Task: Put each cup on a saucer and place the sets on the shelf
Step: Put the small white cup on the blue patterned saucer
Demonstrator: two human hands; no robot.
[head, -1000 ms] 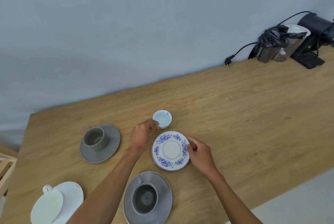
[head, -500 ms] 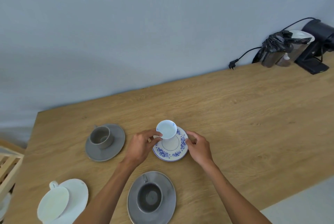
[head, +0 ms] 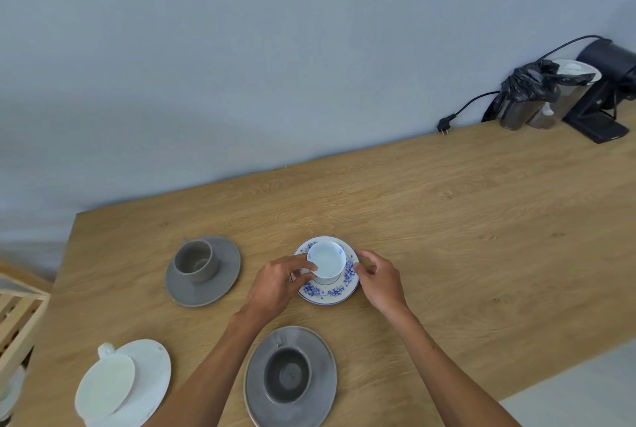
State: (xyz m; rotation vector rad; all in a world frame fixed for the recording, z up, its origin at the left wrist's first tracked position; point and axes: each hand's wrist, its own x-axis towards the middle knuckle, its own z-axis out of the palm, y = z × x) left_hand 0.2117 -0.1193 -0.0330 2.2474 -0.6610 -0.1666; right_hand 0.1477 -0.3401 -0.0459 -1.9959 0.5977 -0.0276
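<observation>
A small white cup with blue marks (head: 326, 259) stands on the blue-flowered saucer (head: 339, 291) in the middle of the wooden table (head: 447, 220). My left hand (head: 280, 283) grips the cup's left side with thumb and fingers. My right hand (head: 378, 277) pinches the saucer's right rim. A grey cup (head: 195, 259) sits on a grey saucer (head: 225, 275) to the left. Another grey cup (head: 288, 375) rests on its grey saucer (head: 321, 378) near me. At the lower left a white cup (head: 105, 383) sits on a white saucer (head: 155, 366).
A pale wooden shelf frame (head: 15, 320) stands off the table's left edge. At the far right are a black appliance (head: 600, 99) with a cable and plug (head: 444, 126), and jars under a black bag (head: 530, 89). A grey wall runs behind the table.
My left hand lifted the small cup from the table behind the flowered saucer and set it down on the saucer. My right hand stayed on the saucer's rim.
</observation>
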